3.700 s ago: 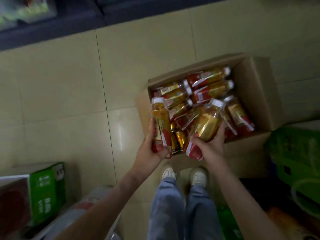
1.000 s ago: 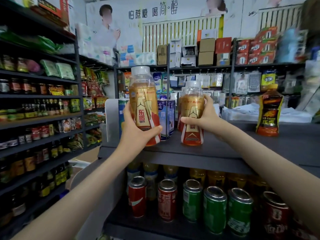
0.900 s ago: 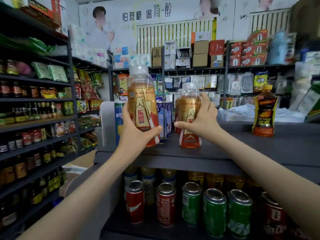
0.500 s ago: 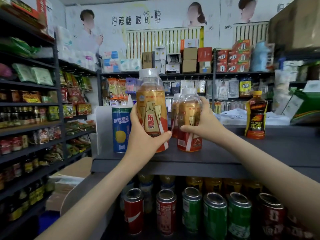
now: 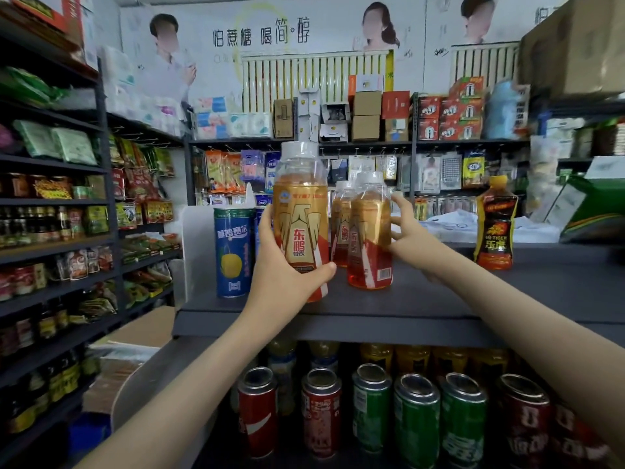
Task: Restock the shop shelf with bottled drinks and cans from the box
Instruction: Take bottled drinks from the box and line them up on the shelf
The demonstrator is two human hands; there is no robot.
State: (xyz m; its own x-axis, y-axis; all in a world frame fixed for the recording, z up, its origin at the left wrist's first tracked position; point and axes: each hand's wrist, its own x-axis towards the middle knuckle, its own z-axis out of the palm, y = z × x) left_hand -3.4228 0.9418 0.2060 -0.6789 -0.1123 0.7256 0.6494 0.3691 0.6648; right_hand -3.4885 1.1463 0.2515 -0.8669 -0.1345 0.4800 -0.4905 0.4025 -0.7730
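Observation:
My left hand [image 5: 287, 275] grips an amber energy-drink bottle [image 5: 300, 218] with a white cap and red-gold label, held upright just above the front of the dark top shelf [image 5: 527, 289]. A second, identical bottle [image 5: 370, 238] stands on that shelf to its right. My right hand [image 5: 411, 236] is at this bottle's right side with its fingers spread, the fingertips only touching it. A third bottle of the same kind [image 5: 340, 225] stands just behind, partly hidden. The box is out of view.
A tall blue can [image 5: 233, 252] stands on the shelf left of my left hand. An orange-capped dark bottle [image 5: 495, 225] stands far right. Red and green cans [image 5: 372, 411] fill the lower shelf. Stocked racks [image 5: 54, 231] line the left aisle.
I rose from the box on the floor with a bottle in each hand. The right-hand bottle now stands on the shelf and my right fingers have loosened; the left bottle has moved closer.

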